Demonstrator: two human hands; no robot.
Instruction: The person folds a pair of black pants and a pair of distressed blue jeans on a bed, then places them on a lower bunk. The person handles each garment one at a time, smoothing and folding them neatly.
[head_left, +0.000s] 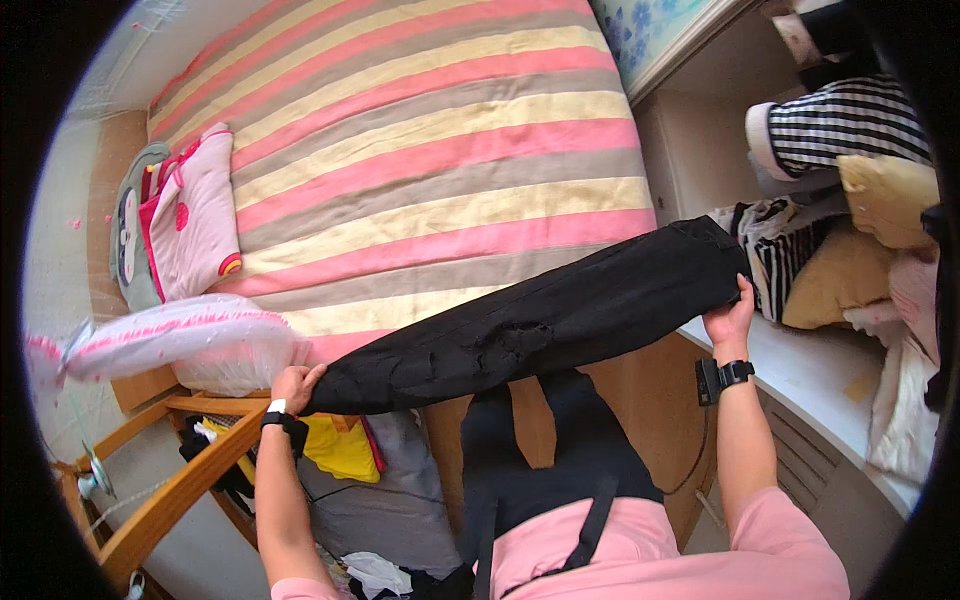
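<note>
A pair of black trousers (525, 322), folded lengthwise and with a torn patch midway, is stretched between my two hands. My left hand (295, 388) grips the narrow end at the lower left. At the wider waist end on the right, my right hand (729, 319) holds the lower corner, thumb against the cloth. The cloth hangs above the near edge of a bed with a striped cover (442, 150) in pink, cream and grey-brown. My left hand is beside a wooden frame (202, 480).
Folded pink clothing (199, 217) lies on the bed's left side, near a clear plastic-wrapped bundle (225, 360). At right, a white shelf (825, 390) holds piled clothes, including a black-and-white striped garment (847, 124). Yellow cloth (341, 448) and grey fabric (382, 502) are low at left.
</note>
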